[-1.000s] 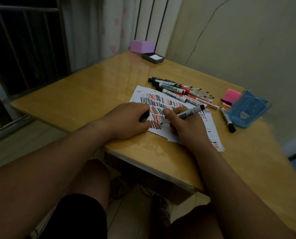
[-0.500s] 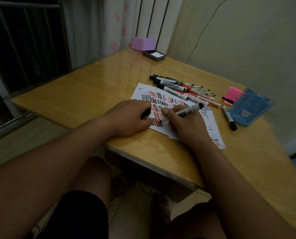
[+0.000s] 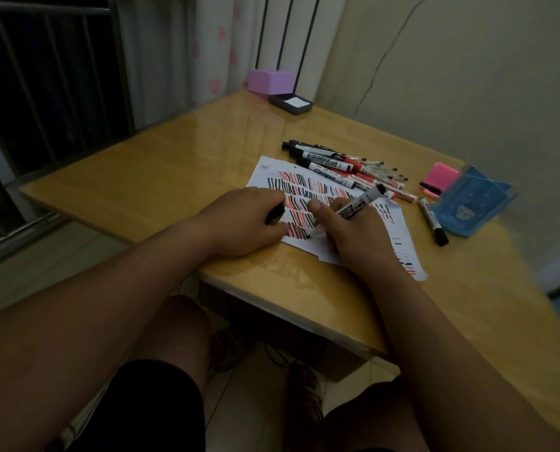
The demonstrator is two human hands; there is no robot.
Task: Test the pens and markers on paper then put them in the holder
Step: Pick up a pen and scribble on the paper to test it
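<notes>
We saw the marker (image 3: 356,208) gripped in the right hand (image 3: 360,236), its fingers closed round the barrel, tip down on the paper (image 3: 308,246) and its black end slanting up toward 1 o'clock. The paper lay on the counter (image 3: 161,177), crossed by rows of red and black strokes. The left hand (image 3: 246,223) rested on the sheet's 9 o'clock edge, curled shut on a small black piece, probably the cap (image 3: 274,214), though the dim light left us unsure. At 12 o'clock from the paper lay the pile of pens and markers (image 3: 347,166), touching the sheet's far edge. At 3 o'clock a lone black-capped marker (image 3: 432,220) lay on the counter, just beside the blue holder (image 3: 471,203), which sat tilted on its side. A pink pad (image 3: 440,176) lay behind the holder, touching it. At the counter's far corner, toward 12 o'clock, stood a purple box (image 3: 269,80) with a dark tray (image 3: 291,103) just beside it.
</notes>
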